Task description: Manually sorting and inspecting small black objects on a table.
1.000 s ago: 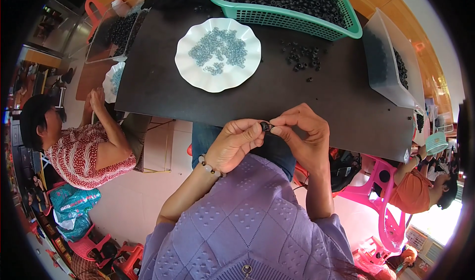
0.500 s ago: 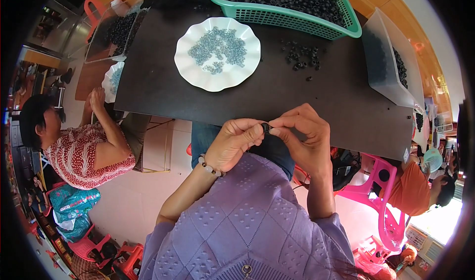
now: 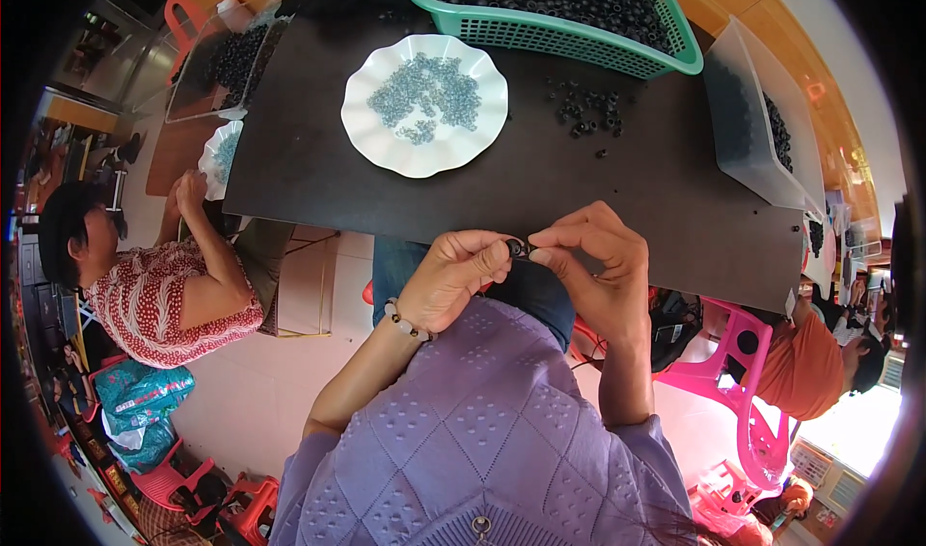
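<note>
While both forearms come up from the lower edge in purple knitted sleeves, the left hand [image 3: 453,278] and the right hand [image 3: 596,261] meet just below the near edge of the dark table [image 3: 540,194], close to the middle of the picture. Between them is a small black ring [image 3: 517,248], and both hands pinch it: the left thumb and forefinger close on it from the 9 o'clock side, the right thumb and forefinger from the 3 o'clock side. The other fingers of the left hand are curled into the palm. The right hand is arched, with the knuckles up and the remaining fingers bent over. A bead bracelet [image 3: 407,321] sits on the left wrist.

At 12 o'clock from the hands stands a white scalloped plate [image 3: 386,155] that holds a heap of small grey rings [image 3: 424,97]. Further up, at 12 to 1 o'clock, a green plastic basket [image 3: 569,40] is full of black rings. Just below it, some loose black pieces [image 3: 584,117] lie directly on the table. At 2 o'clock a clear plastic bin [image 3: 748,141] stands at the table's edge, with black pieces inside. At 10 o'clock, far off, there is a clear tray [image 3: 227,59] with dark pieces.

At 9 o'clock another person in a red patterned shirt [image 3: 159,300] sits beside the table.
</note>
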### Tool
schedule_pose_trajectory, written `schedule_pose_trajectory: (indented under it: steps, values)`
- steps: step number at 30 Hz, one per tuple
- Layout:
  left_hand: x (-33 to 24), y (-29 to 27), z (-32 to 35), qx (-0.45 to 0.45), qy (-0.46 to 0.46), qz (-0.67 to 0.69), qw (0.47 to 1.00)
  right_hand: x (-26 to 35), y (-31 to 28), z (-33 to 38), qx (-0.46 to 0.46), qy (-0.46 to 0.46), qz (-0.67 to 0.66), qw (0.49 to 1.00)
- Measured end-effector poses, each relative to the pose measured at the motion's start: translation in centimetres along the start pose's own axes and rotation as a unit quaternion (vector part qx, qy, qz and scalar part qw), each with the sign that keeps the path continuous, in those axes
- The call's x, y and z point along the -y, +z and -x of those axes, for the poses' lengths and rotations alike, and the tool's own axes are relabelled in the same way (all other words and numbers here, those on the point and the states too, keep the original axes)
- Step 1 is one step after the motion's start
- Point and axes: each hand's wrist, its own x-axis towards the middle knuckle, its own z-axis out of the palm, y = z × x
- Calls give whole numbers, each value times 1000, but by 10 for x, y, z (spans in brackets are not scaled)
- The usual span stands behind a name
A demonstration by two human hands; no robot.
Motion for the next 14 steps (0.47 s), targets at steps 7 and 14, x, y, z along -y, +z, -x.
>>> schedule_pose_trajectory:
  steps: [7, 14]
  values:
    - [0, 7, 1, -11, 3, -12, 1000, -2, 3, 2, 4, -2, 1, 1000]
    - [0, 6, 1, -17, 2, -31, 999, -2, 4, 2, 14, 2, 21, 1000]
